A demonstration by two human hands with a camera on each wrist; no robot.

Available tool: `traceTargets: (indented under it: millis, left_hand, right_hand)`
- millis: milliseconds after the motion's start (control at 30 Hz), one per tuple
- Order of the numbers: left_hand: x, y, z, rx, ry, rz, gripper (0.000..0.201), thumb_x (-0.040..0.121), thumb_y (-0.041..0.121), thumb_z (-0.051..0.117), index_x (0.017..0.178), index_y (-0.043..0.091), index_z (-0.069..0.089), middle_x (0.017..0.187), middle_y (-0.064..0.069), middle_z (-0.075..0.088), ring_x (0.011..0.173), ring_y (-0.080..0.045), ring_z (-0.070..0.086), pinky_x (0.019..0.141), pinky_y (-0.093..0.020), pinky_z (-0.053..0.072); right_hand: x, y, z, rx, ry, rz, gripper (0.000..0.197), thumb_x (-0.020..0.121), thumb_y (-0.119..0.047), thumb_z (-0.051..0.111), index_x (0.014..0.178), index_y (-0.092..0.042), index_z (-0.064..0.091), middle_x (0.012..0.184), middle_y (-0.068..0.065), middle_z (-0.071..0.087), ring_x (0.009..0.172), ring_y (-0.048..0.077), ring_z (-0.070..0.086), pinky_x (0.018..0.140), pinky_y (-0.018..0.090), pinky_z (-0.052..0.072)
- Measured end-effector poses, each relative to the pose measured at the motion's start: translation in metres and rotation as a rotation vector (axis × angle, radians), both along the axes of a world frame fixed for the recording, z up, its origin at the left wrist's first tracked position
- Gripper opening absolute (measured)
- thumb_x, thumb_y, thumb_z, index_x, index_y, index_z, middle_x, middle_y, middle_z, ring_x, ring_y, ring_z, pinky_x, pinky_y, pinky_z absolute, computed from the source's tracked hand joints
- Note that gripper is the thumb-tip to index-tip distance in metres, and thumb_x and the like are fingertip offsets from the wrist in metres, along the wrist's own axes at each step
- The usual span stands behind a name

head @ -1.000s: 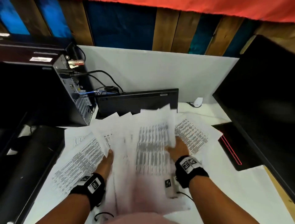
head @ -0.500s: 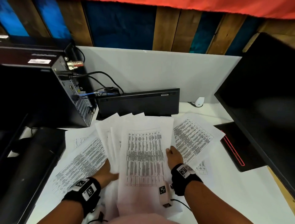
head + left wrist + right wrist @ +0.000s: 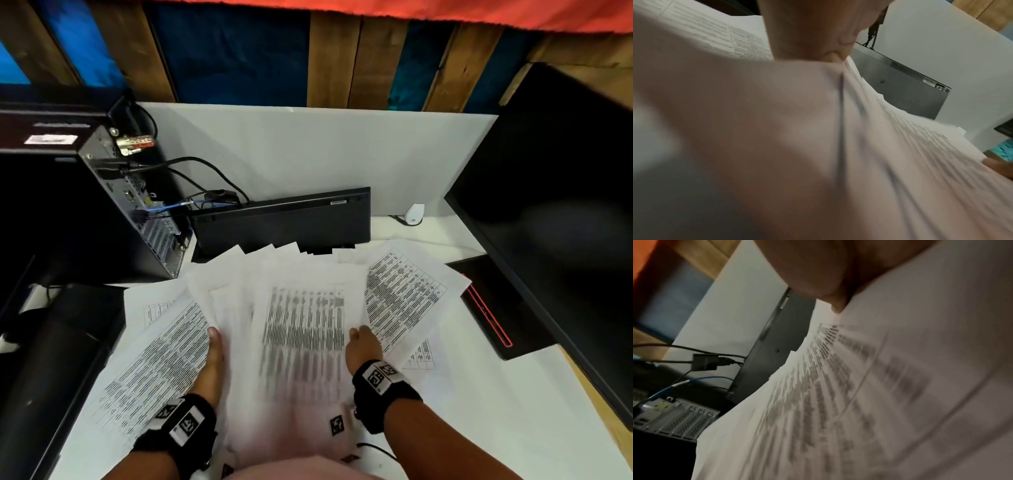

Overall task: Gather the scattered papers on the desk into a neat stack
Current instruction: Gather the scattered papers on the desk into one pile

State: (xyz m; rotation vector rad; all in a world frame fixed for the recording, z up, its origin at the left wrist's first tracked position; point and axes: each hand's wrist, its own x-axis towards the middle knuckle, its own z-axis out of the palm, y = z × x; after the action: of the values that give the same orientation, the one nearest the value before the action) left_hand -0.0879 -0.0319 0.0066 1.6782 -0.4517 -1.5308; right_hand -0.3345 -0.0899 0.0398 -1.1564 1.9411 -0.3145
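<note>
A bundle of printed papers (image 3: 301, 342), blurred by motion, is held between both hands above the white desk (image 3: 496, 411). My left hand (image 3: 213, 349) grips its left edge, thumb on top and fingers hidden beneath. My right hand (image 3: 361, 342) grips the right edge the same way. In the left wrist view the thumb (image 3: 818, 32) presses on the papers (image 3: 900, 146). In the right wrist view the thumb (image 3: 818, 272) lies on the printed sheet (image 3: 838, 402). Loose sheets lie flat at the left (image 3: 154, 363) and the right (image 3: 404, 294).
A computer tower (image 3: 102, 212) with cables stands at the back left. A black keyboard (image 3: 284, 219) leans on the white partition. A dark monitor (image 3: 555, 205) fills the right side, with a black pad with a red stripe (image 3: 493, 308) below it. A black object (image 3: 58, 359) borders the desk's left.
The bundle came down toward me, then moved away again; its top corners now overlap the keyboard's lower edge. Both hands kept their grip and shifted with it.
</note>
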Motion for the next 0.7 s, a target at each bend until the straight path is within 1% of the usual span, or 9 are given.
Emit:
traceTargets:
  millis: [100, 133, 200, 267, 367, 433, 567, 633, 700]
  left_hand:
    - [-0.002, 0.0, -0.001, -0.006, -0.17, -0.127, 0.053, 0.083, 0.044, 0.068, 0.127, 0.023, 0.047, 0.129, 0.008, 0.053, 0.117, -0.015, 0.05, 0.103, -0.037, 0.038]
    - [-0.001, 0.0, 0.0, -0.005, -0.256, -0.167, 0.045, 0.083, 0.02, 0.071, 0.121, 0.012, 0.049, 0.123, -0.003, 0.059, 0.11, -0.021, 0.056, 0.096, -0.035, 0.042]
    - [0.0, -0.003, 0.0, 0.002, -0.354, -0.206, 0.045, 0.081, -0.007, 0.067, 0.121, 0.004, 0.05, 0.113, -0.016, 0.064, 0.104, -0.031, 0.06, 0.092, -0.036, 0.044]
    - [0.003, -0.003, 0.003, 0.017, -0.347, -0.234, 0.045, 0.078, -0.014, 0.066, 0.116, 0.005, 0.05, 0.103, -0.015, 0.064, 0.1, -0.03, 0.06, 0.091, -0.035, 0.044]
    - [0.008, -0.002, 0.005, 0.018, -0.339, -0.309, 0.049, 0.076, -0.018, 0.066, 0.114, 0.006, 0.046, 0.097, -0.01, 0.062, 0.099, -0.027, 0.057, 0.09, -0.033, 0.042]
    - [0.01, 0.001, 0.003, 0.02, -0.34, -0.365, 0.057, 0.074, -0.018, 0.067, 0.121, 0.005, 0.043, 0.106, -0.011, 0.061, 0.103, -0.027, 0.056, 0.092, -0.032, 0.041]
    - [0.011, 0.003, 0.0, 0.027, -0.35, -0.429, 0.079, 0.07, -0.016, 0.072, 0.136, 0.008, 0.035, 0.115, -0.006, 0.06, 0.107, -0.025, 0.055, 0.098, -0.035, 0.041]
    - [0.012, 0.004, 0.002, 0.041, -0.342, -0.432, 0.083, 0.068, -0.014, 0.074, 0.137, 0.01, 0.034, 0.114, -0.003, 0.061, 0.106, -0.024, 0.056, 0.1, -0.037, 0.043]
    - [0.014, 0.004, 0.001, 0.046, -0.341, -0.444, 0.088, 0.066, -0.009, 0.077, 0.139, 0.012, 0.033, 0.119, -0.005, 0.061, 0.111, -0.026, 0.056, 0.104, -0.041, 0.043]
  right_hand:
    - [-0.001, 0.003, 0.004, 0.071, -0.159, 0.056, 0.045, 0.102, -0.005, 0.032, 0.147, -0.007, 0.027, 0.142, 0.009, 0.045, 0.134, 0.025, 0.042, 0.094, 0.019, 0.036]
    - [-0.003, 0.001, 0.004, 0.07, -0.169, 0.089, 0.042, 0.101, -0.005, 0.032, 0.143, -0.009, 0.035, 0.135, 0.008, 0.05, 0.128, 0.024, 0.047, 0.087, 0.016, 0.038]
    - [-0.015, -0.009, 0.0, -0.046, -0.08, 0.097, 0.021, 0.098, -0.007, 0.036, 0.106, -0.013, 0.055, 0.102, 0.008, 0.059, 0.101, 0.024, 0.058, 0.073, 0.025, 0.048]
    - [-0.036, -0.021, -0.003, -0.105, 0.061, -0.079, 0.007, 0.094, -0.02, 0.049, 0.095, -0.014, 0.053, 0.098, 0.008, 0.06, 0.099, 0.027, 0.059, 0.071, 0.027, 0.048]
    - [-0.078, -0.03, -0.003, 0.015, 0.39, -0.409, 0.071, 0.078, -0.059, 0.062, 0.127, -0.01, 0.044, 0.129, 0.017, 0.048, 0.121, 0.034, 0.044, 0.095, 0.048, 0.041]
    - [-0.096, -0.032, 0.002, 0.111, 0.463, -0.476, 0.102, 0.063, -0.068, 0.07, 0.133, -0.003, 0.035, 0.134, 0.019, 0.043, 0.125, 0.034, 0.041, 0.1, 0.051, 0.038]
    - [-0.105, -0.046, -0.009, 0.178, 0.16, -0.449, 0.11, 0.038, -0.05, 0.09, 0.124, -0.001, 0.043, 0.121, 0.019, 0.058, 0.11, 0.037, 0.057, 0.095, 0.047, 0.048]
    - [-0.108, -0.051, -0.007, 0.142, 0.007, -0.431, 0.082, 0.058, -0.036, 0.087, 0.123, -0.001, 0.052, 0.121, 0.02, 0.062, 0.106, 0.036, 0.061, 0.092, 0.039, 0.05]
    - [-0.11, -0.053, 0.0, 0.026, -0.003, -0.441, 0.065, 0.084, -0.025, 0.069, 0.138, -0.002, 0.042, 0.141, 0.018, 0.048, 0.127, 0.033, 0.049, 0.103, 0.035, 0.042]
